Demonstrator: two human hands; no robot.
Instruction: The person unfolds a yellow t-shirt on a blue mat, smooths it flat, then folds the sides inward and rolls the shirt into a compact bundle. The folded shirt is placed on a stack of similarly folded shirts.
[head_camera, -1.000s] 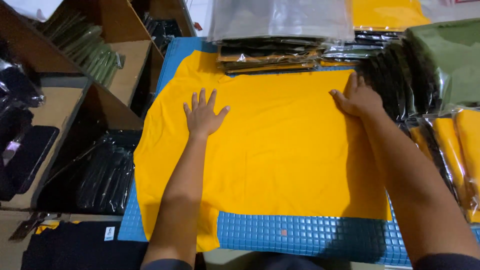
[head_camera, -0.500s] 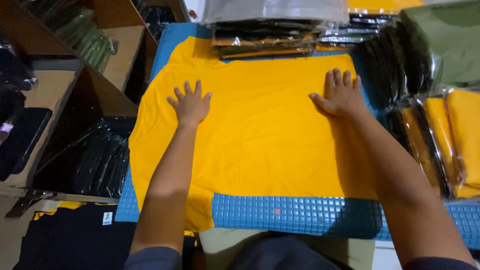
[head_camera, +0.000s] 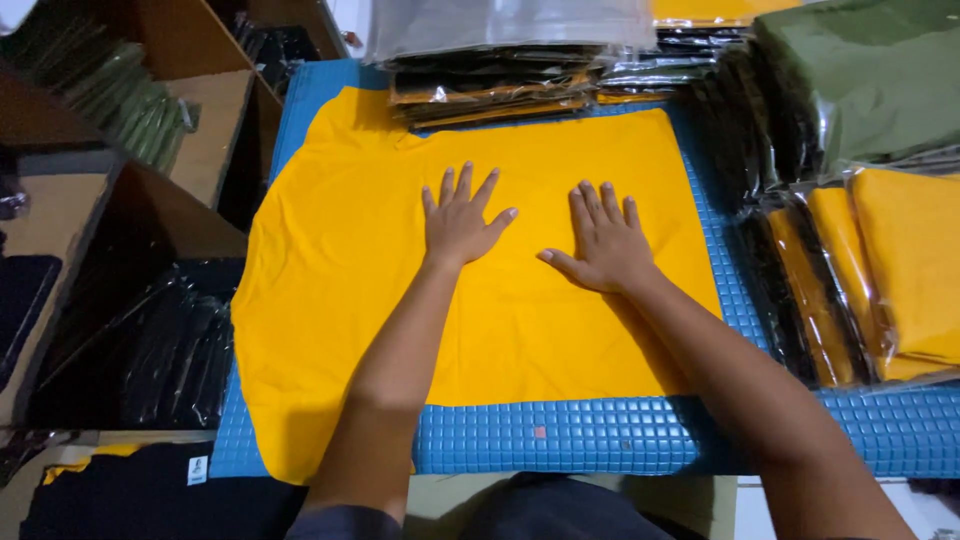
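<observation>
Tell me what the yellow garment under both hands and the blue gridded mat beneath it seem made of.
Yellow garment: likely soft knit cotton-type fabric, matte; it lies limp with faint creases. Blue gridded mat: probably moulded plastic or rubber; raised squares with slight sheen.

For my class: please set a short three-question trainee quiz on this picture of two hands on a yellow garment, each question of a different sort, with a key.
1. True or false: both hands lie flat, palms down, on the yellow garment.
2. What does the garment lie on? A. a blue gridded mat B. a bare wooden board C. a white sheet
3. Fill in: the bagged stack at the far edge of the mat, beyond the hands, is topped by a ____ plastic bag.

Key
1. True: the left hand and the right hand are spread side by side near the garment's middle, holding nothing.
2. A: the blue gridded mat.
3. Clear: see the bagged stack.
</observation>
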